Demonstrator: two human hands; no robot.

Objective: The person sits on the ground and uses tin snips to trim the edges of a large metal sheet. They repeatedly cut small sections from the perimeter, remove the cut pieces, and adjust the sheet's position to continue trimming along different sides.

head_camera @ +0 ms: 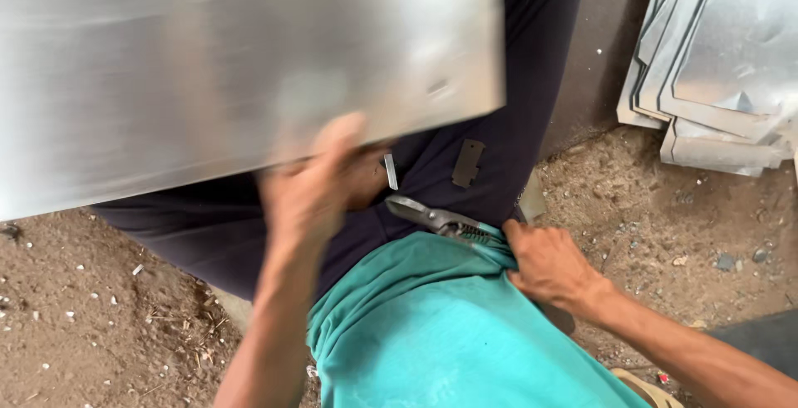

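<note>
A large shiny metal sheet (233,67) fills the upper left, tilted over my lap. My left hand (320,184), blurred by motion, grips its lower edge with the thumb on top. My right hand (544,262) is closed around the handles of metal snips (436,218), whose jaws point left across my dark trousers (515,109). The handles are partly hidden under the hem of my teal shirt (440,333). Two small metal offcuts (467,163) lie on my lap beside the snips.
A stack of cut metal sheets (715,67) leans at the upper right. Sandy ground (91,317) with pebbles and small scraps surrounds me. A dark object (761,337) sits at the lower right, and a sandal (644,387) shows near the bottom edge.
</note>
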